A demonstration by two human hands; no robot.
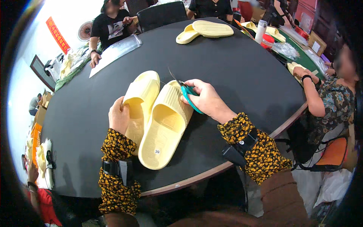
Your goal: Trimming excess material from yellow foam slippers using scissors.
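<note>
Two pale yellow slippers lie side by side before me on the dark round table (87, 159), toes pointing away. My left hand (119, 116) grips the outer side of the left slipper (143, 89), thumb near its opening. The right slipper (160, 138) has a small round white sticker on its insole. Small scissors with teal handles (188, 94) are in my right hand (208, 100), their dark blades close to the right slipper's toe. A thin dark strand curves up beside the blades. Whether the blades touch the slipper, I cannot tell.
Another pair of yellow slippers (211, 29) lies at the far edge, one sole up. A clear plastic sheet (115, 53) is at the far left. At the right, a person handles a slipper (297, 72). A white bottle (261, 31) and red-lidded jar (267, 41) stand beyond.
</note>
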